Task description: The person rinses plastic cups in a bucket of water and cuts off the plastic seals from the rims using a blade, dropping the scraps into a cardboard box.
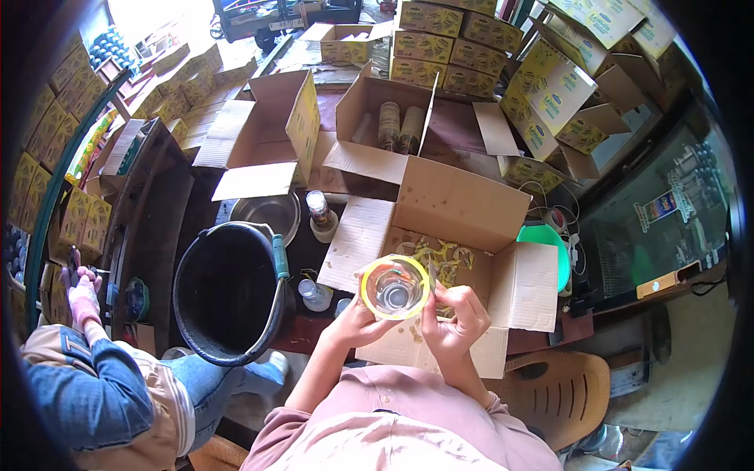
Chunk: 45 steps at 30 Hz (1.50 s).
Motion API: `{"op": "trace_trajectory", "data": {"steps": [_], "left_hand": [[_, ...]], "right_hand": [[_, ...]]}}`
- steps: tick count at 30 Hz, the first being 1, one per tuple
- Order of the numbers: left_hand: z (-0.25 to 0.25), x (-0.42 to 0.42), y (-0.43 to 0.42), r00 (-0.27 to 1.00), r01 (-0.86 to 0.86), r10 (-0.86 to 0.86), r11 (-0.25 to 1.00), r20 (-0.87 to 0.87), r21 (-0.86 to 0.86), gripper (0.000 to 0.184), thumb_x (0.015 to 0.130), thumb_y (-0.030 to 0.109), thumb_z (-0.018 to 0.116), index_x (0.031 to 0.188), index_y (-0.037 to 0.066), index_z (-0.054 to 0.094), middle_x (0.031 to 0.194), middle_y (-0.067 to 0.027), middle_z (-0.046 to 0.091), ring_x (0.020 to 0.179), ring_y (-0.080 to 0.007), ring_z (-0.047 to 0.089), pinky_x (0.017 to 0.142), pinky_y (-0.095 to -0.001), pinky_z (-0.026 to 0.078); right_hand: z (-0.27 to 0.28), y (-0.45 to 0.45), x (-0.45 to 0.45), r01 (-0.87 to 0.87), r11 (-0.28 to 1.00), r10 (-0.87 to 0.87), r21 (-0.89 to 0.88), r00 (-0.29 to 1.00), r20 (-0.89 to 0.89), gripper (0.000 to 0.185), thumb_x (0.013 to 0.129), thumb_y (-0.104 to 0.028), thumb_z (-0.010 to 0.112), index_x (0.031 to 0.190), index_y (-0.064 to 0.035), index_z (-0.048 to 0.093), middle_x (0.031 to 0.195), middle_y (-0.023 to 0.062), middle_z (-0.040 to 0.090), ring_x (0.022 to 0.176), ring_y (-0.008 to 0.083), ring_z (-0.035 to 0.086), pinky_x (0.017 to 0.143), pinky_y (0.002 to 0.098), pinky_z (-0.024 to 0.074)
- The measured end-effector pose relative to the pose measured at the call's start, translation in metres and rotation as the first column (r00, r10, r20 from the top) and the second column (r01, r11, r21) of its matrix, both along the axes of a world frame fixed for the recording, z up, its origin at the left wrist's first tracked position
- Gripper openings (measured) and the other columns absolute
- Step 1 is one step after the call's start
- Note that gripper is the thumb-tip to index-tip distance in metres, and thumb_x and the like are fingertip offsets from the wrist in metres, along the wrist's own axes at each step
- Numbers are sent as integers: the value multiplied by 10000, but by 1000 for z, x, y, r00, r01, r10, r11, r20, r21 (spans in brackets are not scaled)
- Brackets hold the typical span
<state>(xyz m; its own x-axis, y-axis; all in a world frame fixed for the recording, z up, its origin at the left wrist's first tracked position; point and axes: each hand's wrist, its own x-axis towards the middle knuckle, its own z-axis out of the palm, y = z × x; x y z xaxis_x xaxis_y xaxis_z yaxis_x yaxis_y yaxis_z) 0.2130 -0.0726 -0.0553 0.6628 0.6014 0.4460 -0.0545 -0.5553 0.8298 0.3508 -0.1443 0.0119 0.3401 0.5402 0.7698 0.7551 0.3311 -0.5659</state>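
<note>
My left hand [355,323] is wrapped around a clear plastic cup [393,292] with a yellow rim, its open mouth facing up toward me. At the cup's right side, my right hand [455,315] pinches a thin greyish, blade-like piece [431,273] against or close to the rim; its exact kind is hard to make out. Both hands are above the near side of an open cardboard box [463,192]. Curled yellow strips [446,259] and small brown scraps lie inside that box.
A large black bucket [228,294] stands left, beside a metal basin [267,210] and small bottles [316,293]. Another open box [385,94] holds stacked cups [389,124]. A green bowl [550,255] sits right. A seated person [118,385] is at left; stacked yellow cartons [452,43] stand behind.
</note>
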Motion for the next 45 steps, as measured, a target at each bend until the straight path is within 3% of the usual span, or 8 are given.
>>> {"op": "trace_trajectory", "data": {"steps": [2,3,5,11,24,30,36,45], "left_hand": [[5,1,0,1000,11,-10,1000,10,-11,654,758,83,657,1276,25,263,1149,-121,473,1077,-215,486,916,-338,376],[1,1,-3,996,77,-63,960,62,-268,488,746,169,675,1171,20,486,1240,-167,415,1192,-299,347,1028,-383,227],[5,0,-5,998,57,-50,979,42,-195,479,751,175,671,1168,19,494,1256,-165,399,1201,-303,351,1030,-390,225],[9,9,-14,905,311,-43,746,422,-589,674,781,77,629,1336,62,248,1300,-124,346,1189,-231,399,990,-368,319],[-2,19,-8,950,196,-101,929,295,-313,783,697,-58,658,1312,79,193,1244,-136,364,1173,-228,411,973,-378,354],[-8,11,-1,978,153,-119,969,173,-194,573,744,95,679,1244,29,405,1274,-134,341,1169,-253,422,974,-350,350],[3,16,-10,954,157,-25,891,299,-427,455,746,134,680,1155,29,511,1249,-147,384,1194,-275,376,995,-377,307],[-5,10,-2,991,119,-97,958,97,-260,491,742,139,680,1174,19,481,1249,-148,394,1201,-281,361,998,-370,299]], "right_hand": [[-1,1,2,-14,1000,14,13,1000,1,186,605,73,677,741,-31,604,644,82,582,539,173,576,496,254,457],[-1,0,6,-18,1000,18,-1,1000,13,188,604,75,676,741,-31,604,643,84,581,540,174,577,497,253,458],[-2,2,8,-31,999,31,-14,999,17,190,604,80,673,742,-31,604,642,87,579,541,177,580,501,250,459],[-3,0,10,-29,999,26,-20,989,-142,142,656,65,671,733,-10,579,652,55,566,542,111,525,462,213,393],[1,-7,6,1,1000,-1,-16,1000,-11,190,607,61,691,747,-34,604,649,72,580,541,170,581,489,250,451],[1,-5,6,-3,1000,3,1,998,58,201,603,69,687,750,-37,599,667,69,579,541,165,572,479,249,441],[-1,-5,6,-11,1000,11,-17,1000,8,197,598,66,692,728,-39,588,661,74,586,549,173,582,493,249,455],[-4,-5,8,22,999,-22,-38,1000,-1,182,607,63,688,722,-36,586,654,80,590,559,176,598,508,251,466]]}}
